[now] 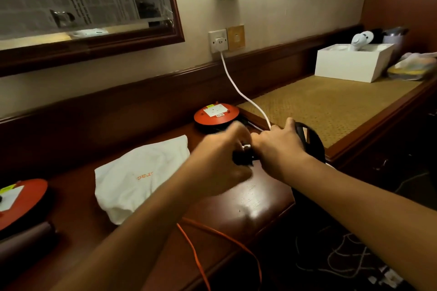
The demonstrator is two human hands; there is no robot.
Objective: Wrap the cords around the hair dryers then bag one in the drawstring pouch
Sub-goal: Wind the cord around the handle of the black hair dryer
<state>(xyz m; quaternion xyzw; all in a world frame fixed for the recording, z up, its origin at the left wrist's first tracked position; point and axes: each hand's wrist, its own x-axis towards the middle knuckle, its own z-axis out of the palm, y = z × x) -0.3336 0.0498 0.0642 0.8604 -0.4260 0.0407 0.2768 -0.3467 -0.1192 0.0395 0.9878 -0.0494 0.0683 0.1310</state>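
Left hand (220,158), blurred, curls around the black hair dryer (243,160); right hand (280,146) grips its looped cord (312,140). Body likely rigid, cord springy: hold the handle and wind under tension.

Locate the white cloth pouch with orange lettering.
In the head view, the white cloth pouch lies on the dark wooden desk, left of centre, beside the left hand, in front of the round red cable reel.
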